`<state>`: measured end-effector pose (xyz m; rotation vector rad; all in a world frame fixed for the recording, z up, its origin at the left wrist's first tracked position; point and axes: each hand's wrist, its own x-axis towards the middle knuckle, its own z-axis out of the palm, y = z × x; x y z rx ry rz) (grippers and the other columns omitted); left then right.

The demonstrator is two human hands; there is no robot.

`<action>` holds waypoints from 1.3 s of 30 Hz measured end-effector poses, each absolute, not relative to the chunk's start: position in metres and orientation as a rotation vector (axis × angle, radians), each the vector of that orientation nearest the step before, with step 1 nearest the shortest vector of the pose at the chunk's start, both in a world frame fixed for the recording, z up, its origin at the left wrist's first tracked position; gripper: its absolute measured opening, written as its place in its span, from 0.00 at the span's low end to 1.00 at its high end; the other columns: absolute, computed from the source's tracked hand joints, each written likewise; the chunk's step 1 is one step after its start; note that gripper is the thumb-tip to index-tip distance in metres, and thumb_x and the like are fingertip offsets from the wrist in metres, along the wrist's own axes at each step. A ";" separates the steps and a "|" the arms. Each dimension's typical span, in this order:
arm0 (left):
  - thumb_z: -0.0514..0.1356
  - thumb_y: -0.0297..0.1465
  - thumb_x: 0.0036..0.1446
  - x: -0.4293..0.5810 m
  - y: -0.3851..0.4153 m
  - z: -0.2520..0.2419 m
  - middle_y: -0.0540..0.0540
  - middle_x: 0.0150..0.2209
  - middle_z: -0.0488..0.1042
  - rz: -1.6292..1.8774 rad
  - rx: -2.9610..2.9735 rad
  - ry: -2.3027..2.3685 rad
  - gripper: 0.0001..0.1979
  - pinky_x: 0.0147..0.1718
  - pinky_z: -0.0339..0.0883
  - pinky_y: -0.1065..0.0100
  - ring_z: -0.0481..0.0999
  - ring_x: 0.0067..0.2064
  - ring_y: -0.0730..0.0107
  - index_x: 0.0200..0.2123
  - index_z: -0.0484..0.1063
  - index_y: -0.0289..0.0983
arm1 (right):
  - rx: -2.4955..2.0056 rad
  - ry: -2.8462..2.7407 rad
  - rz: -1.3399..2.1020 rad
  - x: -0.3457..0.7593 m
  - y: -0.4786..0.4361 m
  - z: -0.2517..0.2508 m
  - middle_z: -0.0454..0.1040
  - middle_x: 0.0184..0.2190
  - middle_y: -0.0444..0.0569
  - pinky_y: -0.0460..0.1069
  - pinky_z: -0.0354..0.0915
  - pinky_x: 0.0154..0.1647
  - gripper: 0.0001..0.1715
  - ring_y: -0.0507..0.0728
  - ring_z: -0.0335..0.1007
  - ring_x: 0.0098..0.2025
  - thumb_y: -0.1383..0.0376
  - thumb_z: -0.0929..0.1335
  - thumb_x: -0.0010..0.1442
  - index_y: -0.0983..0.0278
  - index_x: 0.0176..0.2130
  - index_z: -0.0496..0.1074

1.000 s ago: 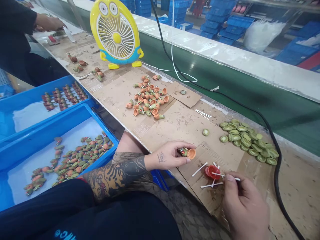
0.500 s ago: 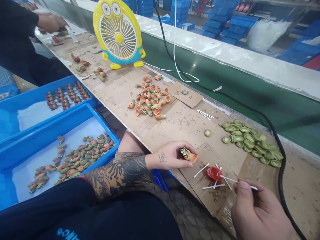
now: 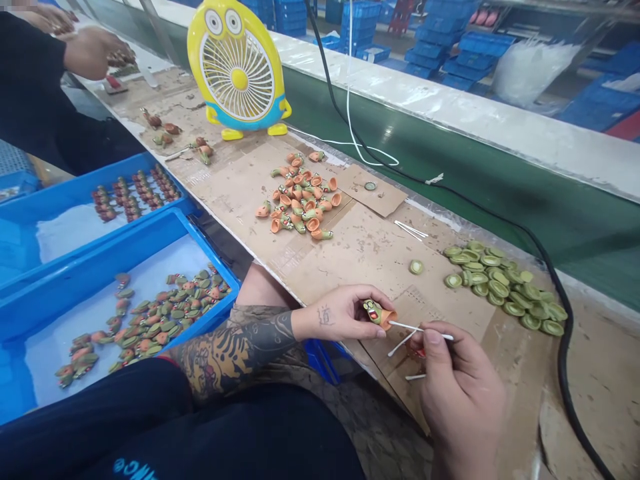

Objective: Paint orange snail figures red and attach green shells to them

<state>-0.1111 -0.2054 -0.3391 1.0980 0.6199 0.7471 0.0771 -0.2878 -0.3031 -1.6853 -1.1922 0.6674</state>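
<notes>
The left hand (image 3: 340, 313) pinches a small green-and-orange figurine (image 3: 379, 315) above the cardboard (image 3: 440, 307) on the bench (image 3: 590, 393). The right hand (image 3: 463, 393) grips a cotton swab (image 3: 420, 328) against its orange end. A slipped swab or loose pinch could smear the tiny face or drop the piece.

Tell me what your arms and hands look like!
The left forearm has a big black and yellow tattoo with tiger-like stripes. The left hand has a small dark tattoo near the wrist. The right hand is bare, with no glove. The dark clothing shows small blue letters.
</notes>
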 end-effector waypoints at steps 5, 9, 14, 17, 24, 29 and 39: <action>0.79 0.48 0.46 -0.111 -0.205 -0.338 0.47 0.40 0.74 0.732 1.069 0.603 0.32 0.35 0.64 0.68 0.70 0.35 0.73 0.47 0.77 0.35 | -1.714 -1.217 0.612 0.076 -0.286 -0.302 0.78 0.33 0.47 0.49 0.68 0.37 0.24 0.55 0.73 0.34 0.44 0.70 0.69 0.62 0.43 0.77; 0.80 0.47 0.45 -0.113 -0.205 -0.335 0.48 0.38 0.74 0.719 1.022 0.578 0.31 0.38 0.66 0.68 0.72 0.37 0.72 0.46 0.77 0.35 | -1.699 -1.258 0.549 0.075 -0.284 -0.300 0.78 0.33 0.47 0.48 0.67 0.36 0.22 0.55 0.73 0.33 0.46 0.70 0.69 0.62 0.42 0.77; 0.80 0.46 0.45 -0.115 -0.205 -0.328 0.50 0.36 0.72 0.697 0.985 0.554 0.30 0.39 0.65 0.68 0.71 0.37 0.73 0.44 0.77 0.35 | -1.694 -1.266 0.561 0.075 -0.284 -0.299 0.79 0.34 0.47 0.49 0.68 0.38 0.22 0.55 0.74 0.34 0.46 0.70 0.69 0.62 0.44 0.77; 0.80 0.46 0.44 -0.117 -0.204 -0.325 0.50 0.36 0.73 0.690 0.977 0.549 0.29 0.39 0.64 0.68 0.71 0.37 0.73 0.42 0.77 0.35 | -1.685 -1.265 0.567 0.074 -0.285 -0.299 0.80 0.36 0.47 0.49 0.69 0.39 0.21 0.55 0.75 0.36 0.46 0.70 0.69 0.61 0.45 0.78; 0.80 0.46 0.45 -0.119 -0.203 -0.324 0.50 0.36 0.74 0.658 1.006 0.522 0.29 0.39 0.65 0.69 0.71 0.37 0.74 0.41 0.77 0.34 | -1.660 -1.222 0.634 0.076 -0.290 -0.297 0.80 0.35 0.48 0.49 0.69 0.38 0.21 0.56 0.76 0.36 0.46 0.72 0.68 0.62 0.44 0.78; 0.80 0.46 0.44 -0.119 -0.203 -0.325 0.50 0.36 0.73 0.667 1.004 0.541 0.30 0.39 0.65 0.69 0.71 0.37 0.74 0.42 0.77 0.34 | -1.703 -1.095 0.466 0.085 -0.301 -0.288 0.79 0.36 0.49 0.51 0.68 0.43 0.24 0.57 0.75 0.37 0.44 0.72 0.66 0.63 0.40 0.78; 0.80 0.43 0.47 -0.119 -0.204 -0.325 0.50 0.36 0.72 0.706 1.014 0.536 0.27 0.37 0.64 0.70 0.70 0.36 0.74 0.43 0.77 0.34 | -2.070 -1.219 0.337 0.126 -0.305 -0.300 0.81 0.37 0.51 0.54 0.64 0.41 0.27 0.63 0.75 0.40 0.42 0.68 0.61 0.61 0.41 0.81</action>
